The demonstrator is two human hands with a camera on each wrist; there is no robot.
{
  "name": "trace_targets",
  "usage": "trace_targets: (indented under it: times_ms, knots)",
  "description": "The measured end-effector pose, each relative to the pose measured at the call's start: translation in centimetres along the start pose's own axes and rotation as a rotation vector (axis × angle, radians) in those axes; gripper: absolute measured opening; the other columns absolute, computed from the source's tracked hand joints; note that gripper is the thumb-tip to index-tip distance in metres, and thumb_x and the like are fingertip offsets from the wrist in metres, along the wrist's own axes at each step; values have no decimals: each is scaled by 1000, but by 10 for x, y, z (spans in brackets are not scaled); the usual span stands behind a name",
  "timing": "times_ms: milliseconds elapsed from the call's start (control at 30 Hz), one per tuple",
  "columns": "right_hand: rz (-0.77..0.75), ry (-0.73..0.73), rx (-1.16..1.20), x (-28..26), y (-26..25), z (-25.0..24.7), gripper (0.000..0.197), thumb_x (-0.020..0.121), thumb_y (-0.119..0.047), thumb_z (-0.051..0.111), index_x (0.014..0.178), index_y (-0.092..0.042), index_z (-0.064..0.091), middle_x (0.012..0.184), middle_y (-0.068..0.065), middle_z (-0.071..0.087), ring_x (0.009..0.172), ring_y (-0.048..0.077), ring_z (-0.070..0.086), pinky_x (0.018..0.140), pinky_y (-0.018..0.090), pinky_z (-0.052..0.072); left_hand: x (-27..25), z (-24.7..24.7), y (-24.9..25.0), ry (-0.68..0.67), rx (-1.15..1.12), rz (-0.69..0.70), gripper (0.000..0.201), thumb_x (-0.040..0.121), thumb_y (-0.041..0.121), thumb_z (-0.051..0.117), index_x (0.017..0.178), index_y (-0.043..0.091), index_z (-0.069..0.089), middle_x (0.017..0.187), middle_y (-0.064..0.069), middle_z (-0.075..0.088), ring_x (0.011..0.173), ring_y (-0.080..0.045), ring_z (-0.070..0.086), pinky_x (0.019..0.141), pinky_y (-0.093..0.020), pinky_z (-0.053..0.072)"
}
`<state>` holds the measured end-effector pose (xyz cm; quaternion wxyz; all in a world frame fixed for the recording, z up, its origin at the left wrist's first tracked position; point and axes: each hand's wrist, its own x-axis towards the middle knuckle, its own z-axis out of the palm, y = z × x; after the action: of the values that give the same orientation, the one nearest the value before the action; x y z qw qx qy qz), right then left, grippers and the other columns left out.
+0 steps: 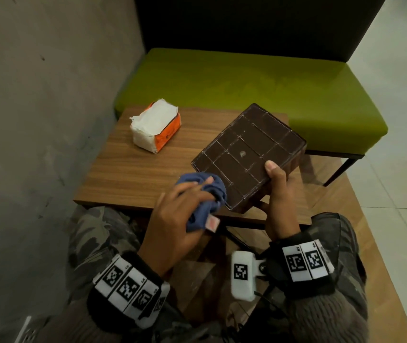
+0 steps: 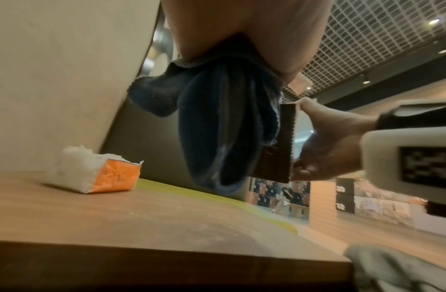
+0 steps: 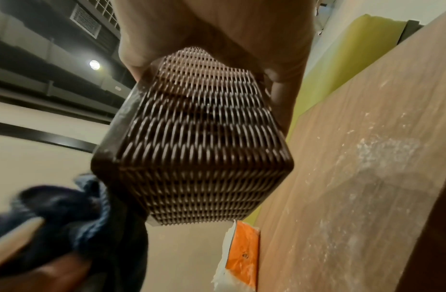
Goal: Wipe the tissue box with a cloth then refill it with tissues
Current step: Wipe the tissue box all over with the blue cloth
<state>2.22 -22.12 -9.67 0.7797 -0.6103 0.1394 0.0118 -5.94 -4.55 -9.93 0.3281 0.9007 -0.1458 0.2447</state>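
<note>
A dark brown tissue box (image 1: 247, 152) with woven sides (image 3: 199, 142) is held tilted above the wooden table, its flat ribbed face toward me. My right hand (image 1: 275, 184) grips its near right edge, thumb on top. My left hand (image 1: 185, 201) clutches a bunched blue cloth (image 1: 207, 199), which touches the box's near left corner. In the left wrist view the cloth (image 2: 224, 126) hangs from my palm beside the box's edge (image 2: 279, 146). An opened orange-and-white tissue pack (image 1: 155, 126) lies at the table's far left, also in the other views (image 2: 97, 173) (image 3: 239, 254).
The small wooden table (image 1: 133, 174) stands against a grey wall (image 1: 36, 107) on the left. A green bench seat (image 1: 247, 82) with a dark backrest runs behind it. Pale tiled floor (image 1: 400, 120) lies to the right. My camouflage-clad knees sit under the near edge.
</note>
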Motion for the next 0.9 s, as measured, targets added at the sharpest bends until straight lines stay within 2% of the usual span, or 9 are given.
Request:
trace_targets:
  times_ms: [133, 233, 300, 400, 433, 567, 700, 833, 900]
  knots:
    - [14, -17, 1, 1, 1, -3, 91, 59, -64, 64, 134, -18, 42, 127, 6, 61, 109, 17, 64, 91, 48, 54, 9, 2, -10, 42, -64, -125, 34, 74, 29, 55, 108, 26, 52, 116, 10, 47, 116, -14, 47, 89, -44, 46]
    - [7, -64, -37, 1, 0, -7, 89, 60, -64, 61, 134, -17, 43, 126, 9, 61, 105, 18, 65, 74, 37, 58, 21, -3, -18, 116, -106, -248, 40, 69, 25, 52, 109, 31, 51, 113, 11, 46, 113, -12, 47, 89, -48, 47]
    - [17, -66, -25, 0, 0, -7, 89, 58, -65, 59, 132, -17, 45, 125, 8, 62, 105, 18, 65, 68, 33, 56, 24, -5, -12, 122, -100, -218, 40, 70, 25, 53, 109, 31, 51, 114, 12, 46, 115, -10, 44, 90, -43, 45]
    - [-3, -43, 5, 2, -3, -8, 90, 57, -62, 61, 131, -13, 44, 125, 11, 61, 103, 19, 65, 76, 40, 56, 12, 2, 10, -29, 28, 55, 33, 75, 31, 57, 108, 27, 55, 123, 4, 56, 119, -15, 46, 87, -35, 37]
    - [-17, -43, 8, 2, -3, -7, 90, 56, -60, 62, 130, -12, 43, 124, 11, 61, 104, 19, 65, 82, 43, 56, 11, 4, 9, -49, 49, 86, 32, 76, 31, 56, 107, 25, 57, 123, 3, 57, 119, -16, 47, 86, -35, 38]
    - [-51, -68, -43, -3, 2, -3, 88, 55, -57, 65, 129, -18, 40, 119, -2, 60, 105, 12, 63, 93, 46, 52, 22, 0, -7, 64, -33, -214, 38, 69, 29, 50, 107, 28, 53, 111, 16, 44, 113, -10, 44, 88, -48, 45]
    - [-46, -100, -44, -1, 3, -6, 91, 54, -58, 63, 131, -16, 39, 120, -1, 60, 100, 7, 64, 86, 39, 54, 12, 1, -1, -10, -36, -111, 35, 70, 28, 50, 105, 27, 52, 110, 17, 43, 111, -9, 43, 83, -38, 41]
    - [-61, -150, -81, -6, 6, -5, 90, 56, -55, 64, 132, -14, 39, 116, -5, 61, 106, 15, 63, 90, 43, 54, 28, -4, -19, 72, -104, -251, 35, 72, 30, 49, 107, 32, 48, 111, 9, 46, 106, -20, 52, 87, -38, 46]
    - [-86, -158, -90, -10, 6, -3, 88, 57, -54, 64, 131, -15, 39, 115, -7, 61, 107, 15, 63, 93, 46, 52, 39, -4, -19, 80, -139, -261, 36, 73, 29, 50, 108, 32, 49, 111, 6, 48, 107, -20, 53, 87, -38, 46]
